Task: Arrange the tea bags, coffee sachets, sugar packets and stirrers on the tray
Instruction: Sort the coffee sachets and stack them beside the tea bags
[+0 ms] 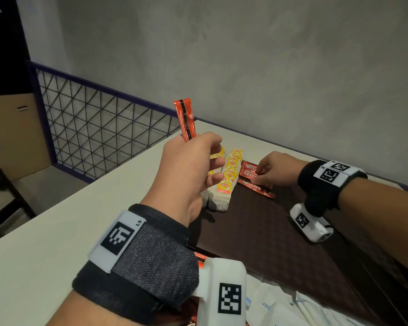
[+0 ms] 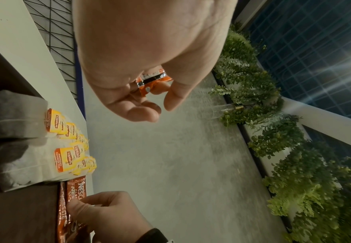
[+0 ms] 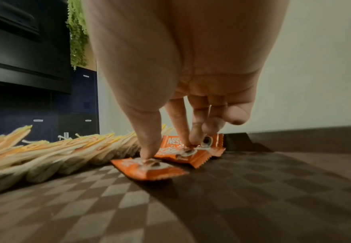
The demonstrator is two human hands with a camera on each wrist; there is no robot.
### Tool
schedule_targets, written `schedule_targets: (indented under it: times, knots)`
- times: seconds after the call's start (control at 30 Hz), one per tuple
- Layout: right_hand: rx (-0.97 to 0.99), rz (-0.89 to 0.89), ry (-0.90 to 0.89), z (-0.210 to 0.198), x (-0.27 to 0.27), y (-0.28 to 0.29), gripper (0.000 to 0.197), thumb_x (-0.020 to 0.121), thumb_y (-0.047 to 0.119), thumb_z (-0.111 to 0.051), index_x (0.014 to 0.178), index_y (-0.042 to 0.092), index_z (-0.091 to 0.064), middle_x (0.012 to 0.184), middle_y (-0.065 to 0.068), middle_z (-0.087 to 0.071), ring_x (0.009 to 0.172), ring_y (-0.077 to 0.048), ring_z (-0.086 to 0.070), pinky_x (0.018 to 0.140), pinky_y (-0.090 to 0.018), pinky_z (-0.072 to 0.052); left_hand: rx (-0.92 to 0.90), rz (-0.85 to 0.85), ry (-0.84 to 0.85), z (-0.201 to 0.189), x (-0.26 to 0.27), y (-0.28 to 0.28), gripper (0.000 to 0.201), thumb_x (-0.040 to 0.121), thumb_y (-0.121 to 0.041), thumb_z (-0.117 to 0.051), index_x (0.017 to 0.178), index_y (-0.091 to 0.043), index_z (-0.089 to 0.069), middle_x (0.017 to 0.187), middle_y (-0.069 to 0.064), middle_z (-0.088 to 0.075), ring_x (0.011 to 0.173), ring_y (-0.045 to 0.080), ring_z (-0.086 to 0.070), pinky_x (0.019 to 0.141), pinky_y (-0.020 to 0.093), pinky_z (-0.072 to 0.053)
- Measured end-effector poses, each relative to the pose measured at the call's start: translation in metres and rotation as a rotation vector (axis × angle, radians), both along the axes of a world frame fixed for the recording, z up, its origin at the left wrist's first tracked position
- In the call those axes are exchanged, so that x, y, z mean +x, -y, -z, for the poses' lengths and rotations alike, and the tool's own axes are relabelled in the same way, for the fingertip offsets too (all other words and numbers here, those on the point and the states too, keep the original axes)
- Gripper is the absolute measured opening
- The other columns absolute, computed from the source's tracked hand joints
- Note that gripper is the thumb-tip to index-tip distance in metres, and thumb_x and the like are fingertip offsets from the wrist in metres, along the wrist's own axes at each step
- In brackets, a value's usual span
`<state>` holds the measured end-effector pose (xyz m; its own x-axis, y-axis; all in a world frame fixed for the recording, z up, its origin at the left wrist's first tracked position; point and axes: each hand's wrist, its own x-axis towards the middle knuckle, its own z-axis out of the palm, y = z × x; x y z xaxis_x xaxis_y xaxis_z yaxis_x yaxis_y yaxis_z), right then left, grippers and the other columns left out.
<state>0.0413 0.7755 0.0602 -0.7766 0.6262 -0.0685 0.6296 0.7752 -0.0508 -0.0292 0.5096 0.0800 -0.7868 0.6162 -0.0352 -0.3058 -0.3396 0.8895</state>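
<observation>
Left hand [image 1: 189, 170] raised above the dark brown checker-textured tray [image 1: 280, 231], fingers curled round red-orange foil coffee sachets [image 1: 186, 120] held upright. Right hand [image 1: 277, 169] lowered, thumb and fingertips [image 3: 147, 151] extended, pressing on red Nescafé sachets [image 1: 253, 177] lying flat on the tray's far end. White tea bags with yellow Lipton tags [image 1: 226, 182] lie in two overlapping rows just beside them. White paper packets [image 1: 280, 309] lie at the near edge.
</observation>
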Motion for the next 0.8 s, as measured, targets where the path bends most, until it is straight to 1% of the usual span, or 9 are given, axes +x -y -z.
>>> schedule_targets:
  times: [0.13, 0.2, 0.27, 0.33, 0.5, 0.6, 0.67, 0.7, 0.8]
  knots:
    - [-0.019, 0.000, 0.000, -0.0013, -0.0016, -0.0011, 0.029, 0.090, 0.047, -0.072, 0.097, 0.020, -0.078, 0.092, 0.002, -0.075, 0.085, -0.012, -0.068, 0.082, -0.034, -0.057, -0.002, -0.004, 0.000, 0.0004, -0.0009, -0.0001, 0.006, 0.096, -0.016, -0.069, 0.096, -0.017, -0.063, 0.088, 0.002, -0.072, 0.065, 0.012, -0.065, 0.046, 0.021, -0.048]
    - [0.008, 0.003, 0.010, 0.0012, -0.0021, -0.0013, 0.023, 0.091, 0.041, -0.073, 0.098, 0.019, -0.079, 0.093, 0.002, -0.075, 0.086, -0.013, -0.067, 0.081, -0.033, -0.056, -0.001, -0.002, 0.001, 0.0000, -0.0006, -0.0006, 0.007, 0.096, -0.016, -0.069, 0.095, -0.017, -0.063, 0.087, 0.002, -0.072, 0.065, 0.012, -0.065, 0.046, 0.021, -0.047]
    - [0.016, 0.011, -0.003, 0.0028, -0.0027, -0.0004, 0.020, 0.090, 0.037, -0.075, 0.098, 0.018, -0.078, 0.094, 0.002, -0.073, 0.086, -0.013, -0.066, 0.076, -0.030, -0.053, 0.000, -0.003, 0.001, -0.0003, -0.0001, -0.0005, 0.007, 0.096, -0.016, -0.069, 0.095, -0.018, -0.062, 0.086, 0.002, -0.071, 0.065, 0.012, -0.065, 0.046, 0.022, -0.047]
    - [0.015, 0.014, -0.009, 0.0026, -0.0035, 0.0009, 0.018, 0.090, 0.035, -0.076, 0.095, 0.019, -0.075, 0.093, 0.003, -0.071, 0.084, -0.012, -0.064, 0.069, -0.027, -0.047, -0.001, -0.005, -0.002, -0.0004, -0.0002, -0.0001, 0.007, 0.096, -0.016, -0.069, 0.096, -0.018, -0.062, 0.086, 0.002, -0.071, 0.065, 0.012, -0.065, 0.046, 0.022, -0.047]
    - [0.033, -0.009, -0.003, 0.0036, -0.0036, 0.0009, 0.015, 0.087, 0.033, -0.078, 0.086, 0.021, -0.070, 0.088, 0.003, -0.069, 0.078, -0.010, -0.061, 0.061, -0.025, -0.041, -0.008, -0.007, -0.002, -0.0003, 0.0000, -0.0003, 0.008, 0.096, -0.016, -0.069, 0.095, -0.018, -0.062, 0.086, 0.001, -0.071, 0.065, 0.011, -0.064, 0.045, 0.021, -0.047]
    - [0.011, -0.005, -0.020, 0.0033, -0.0041, 0.0012, 0.014, 0.086, 0.030, -0.080, 0.084, 0.020, -0.069, 0.087, 0.002, -0.069, 0.079, -0.012, -0.062, 0.064, -0.028, -0.046, -0.013, -0.009, -0.005, -0.0004, 0.0002, -0.0002, 0.008, 0.096, -0.017, -0.069, 0.096, -0.019, -0.062, 0.086, 0.001, -0.072, 0.065, 0.011, -0.064, 0.046, 0.021, -0.046]
    - [-0.028, 0.003, -0.033, 0.0026, -0.0043, 0.0021, 0.014, 0.086, 0.027, -0.080, 0.087, 0.017, -0.070, 0.089, 0.000, -0.070, 0.084, -0.017, -0.065, 0.072, -0.032, -0.053, -0.018, -0.010, -0.007, -0.0001, 0.0005, 0.0000, 0.008, 0.096, -0.017, -0.069, 0.095, -0.019, -0.062, 0.086, 0.001, -0.072, 0.065, 0.011, -0.064, 0.046, 0.021, -0.046]
    - [-0.045, 0.009, -0.039, 0.0028, -0.0045, 0.0025, 0.014, 0.086, 0.026, -0.079, 0.089, 0.016, -0.070, 0.089, 0.000, -0.069, 0.085, -0.018, -0.065, 0.075, -0.033, -0.054, -0.018, -0.010, -0.007, -0.0001, 0.0006, 0.0001, 0.008, 0.096, -0.017, -0.069, 0.095, -0.019, -0.062, 0.086, 0.001, -0.072, 0.065, 0.011, -0.064, 0.046, 0.021, -0.046]
    - [-0.093, 0.036, -0.053, 0.0034, -0.0046, 0.0045, 0.018, 0.088, 0.024, -0.078, 0.101, 0.017, -0.069, 0.096, 0.000, -0.068, 0.087, -0.018, -0.066, 0.072, -0.030, -0.052, -0.023, -0.009, -0.010, 0.0002, 0.0009, -0.0003, 0.008, 0.096, -0.017, -0.069, 0.095, -0.019, -0.062, 0.086, 0.001, -0.071, 0.065, 0.011, -0.063, 0.046, 0.021, -0.046]
